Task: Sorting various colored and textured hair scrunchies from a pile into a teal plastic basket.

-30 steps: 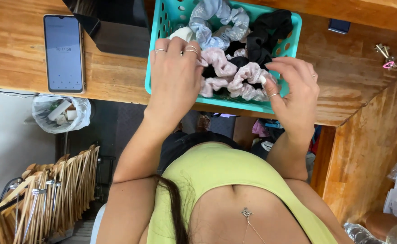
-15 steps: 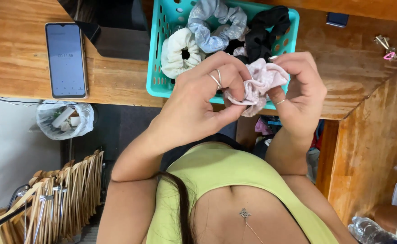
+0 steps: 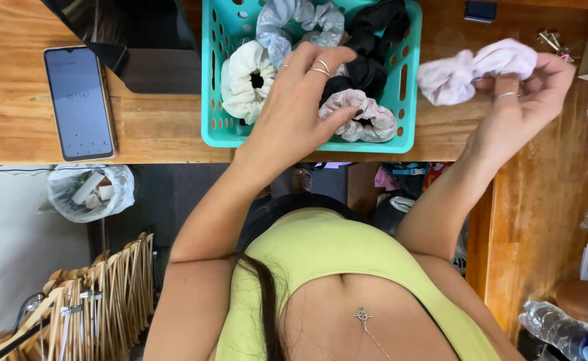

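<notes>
A teal plastic basket [image 3: 210, 100] on the wooden table [image 3: 153, 127] holds several fabric scrunchies: a cream one [image 3: 244, 83], a pale blue one [image 3: 287, 20], a black one [image 3: 377, 40] and a mottled pink one [image 3: 367, 120]. My left hand [image 3: 300, 107] lies inside the basket with its fingers spread over the black scrunchie, and its thumb touches the mottled pink one. Right of the basket, above the table, my right hand [image 3: 524, 93] pinches a pale pink scrunchie [image 3: 464, 70].
A phone [image 3: 80, 100] with a lit screen lies left of the basket, beside a dark flat device [image 3: 127, 40]. Small clips [image 3: 551, 40] sit at the far right. Below the table edge are a plastic bag [image 3: 90, 194], wooden hangers [image 3: 106, 294] and a water bottle [image 3: 568, 334].
Both hands held the pale pink scrunchie in front of the basket. My right hand has now carried it off to the right, and my left hand has returned into the basket.
</notes>
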